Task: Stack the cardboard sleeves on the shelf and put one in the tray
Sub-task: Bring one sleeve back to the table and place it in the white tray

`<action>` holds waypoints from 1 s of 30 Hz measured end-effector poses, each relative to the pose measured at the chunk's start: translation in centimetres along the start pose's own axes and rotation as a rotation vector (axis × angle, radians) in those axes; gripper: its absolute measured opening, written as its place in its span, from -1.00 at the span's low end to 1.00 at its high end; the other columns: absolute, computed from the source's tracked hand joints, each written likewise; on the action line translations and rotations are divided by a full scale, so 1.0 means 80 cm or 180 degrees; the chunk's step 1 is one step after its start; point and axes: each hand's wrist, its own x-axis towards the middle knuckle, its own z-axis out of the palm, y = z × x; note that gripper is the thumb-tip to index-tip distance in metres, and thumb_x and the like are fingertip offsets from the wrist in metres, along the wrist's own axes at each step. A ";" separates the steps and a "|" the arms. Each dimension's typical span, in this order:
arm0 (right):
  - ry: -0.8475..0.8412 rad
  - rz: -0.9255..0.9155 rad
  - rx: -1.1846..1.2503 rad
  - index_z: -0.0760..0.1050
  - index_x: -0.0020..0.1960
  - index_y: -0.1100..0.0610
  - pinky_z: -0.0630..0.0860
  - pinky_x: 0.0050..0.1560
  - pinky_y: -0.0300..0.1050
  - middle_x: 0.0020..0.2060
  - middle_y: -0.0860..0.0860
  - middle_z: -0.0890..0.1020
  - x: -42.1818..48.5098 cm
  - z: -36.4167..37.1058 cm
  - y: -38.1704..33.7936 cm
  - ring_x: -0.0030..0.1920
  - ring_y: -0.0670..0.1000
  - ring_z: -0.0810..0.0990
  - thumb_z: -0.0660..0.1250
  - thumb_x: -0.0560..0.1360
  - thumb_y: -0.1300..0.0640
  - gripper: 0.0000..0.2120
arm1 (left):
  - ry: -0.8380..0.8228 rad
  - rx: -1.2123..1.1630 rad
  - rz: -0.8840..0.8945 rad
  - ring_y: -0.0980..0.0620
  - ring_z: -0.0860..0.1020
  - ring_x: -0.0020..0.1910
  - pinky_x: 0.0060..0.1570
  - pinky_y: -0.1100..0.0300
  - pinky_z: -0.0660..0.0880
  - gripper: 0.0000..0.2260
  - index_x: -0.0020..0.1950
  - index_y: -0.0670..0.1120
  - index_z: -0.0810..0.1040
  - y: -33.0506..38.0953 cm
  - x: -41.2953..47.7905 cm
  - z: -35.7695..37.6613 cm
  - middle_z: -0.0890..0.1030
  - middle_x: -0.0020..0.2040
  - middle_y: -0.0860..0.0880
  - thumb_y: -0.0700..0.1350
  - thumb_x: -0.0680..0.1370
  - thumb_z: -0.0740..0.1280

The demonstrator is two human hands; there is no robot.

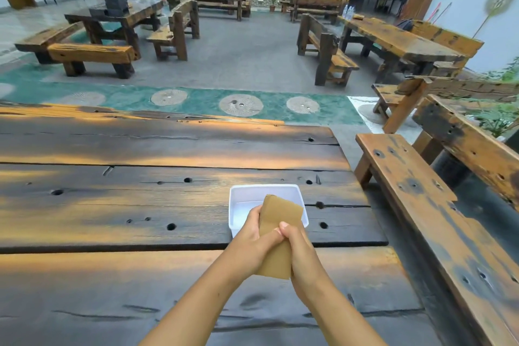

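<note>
Both hands hold a flat brown stack of cardboard sleeves (pixel 279 222) above the near edge of a white plastic tray (pixel 241 199). My left hand (pixel 254 239) grips the stack's left side. My right hand (pixel 299 247) clasps its right side, thumb across the front. The stack tilts away from me, and its upper end hangs over the tray's inside. The tray rests on a dark wooden table (pixel 140 205), and the part of its floor that shows is bare. The stack's lower end sticks out below my hands.
A wooden bench (pixel 421 219) runs along the table's right side. The table's right edge lies close to the tray. Beyond the table are a green floor strip, more wooden tables and benches, and a brick wall. No shelf is in view.
</note>
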 end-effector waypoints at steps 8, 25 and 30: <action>-0.0996 -0.0168 -0.1711 0.25 0.42 -0.26 0.53 0.23 -0.12 0.12 -0.12 0.66 0.014 -0.059 -0.060 0.14 -0.14 0.66 0.53 0.27 -0.08 -0.21 | -0.1006 0.1462 0.0040 0.10 0.60 0.20 0.17 0.15 0.57 -0.36 0.52 0.14 0.23 0.034 0.008 -0.047 0.57 0.28 0.08 0.04 0.48 0.40; 0.0010 -0.0735 -0.0352 0.53 0.16 0.00 0.61 -0.13 -0.26 -0.03 -0.08 0.75 0.030 -0.049 -0.024 -0.01 -0.07 0.72 0.51 0.27 0.01 -0.53 | 0.1048 -0.1367 0.0072 0.09 0.73 -0.06 -0.17 0.29 0.61 -0.18 0.38 -0.12 0.37 -0.020 0.014 -0.005 0.76 0.00 0.00 -0.06 0.20 0.64; -0.0096 -0.0639 -0.0282 0.58 0.14 0.02 0.61 -0.11 -0.23 0.01 0.02 0.75 0.023 -0.050 -0.014 0.02 0.00 0.73 0.45 0.34 -0.02 -0.61 | 0.0777 -0.0840 -0.0112 0.01 0.71 0.05 0.12 0.06 0.59 -0.22 0.38 0.01 0.39 -0.012 0.016 -0.009 0.69 0.18 -0.11 0.17 0.23 0.57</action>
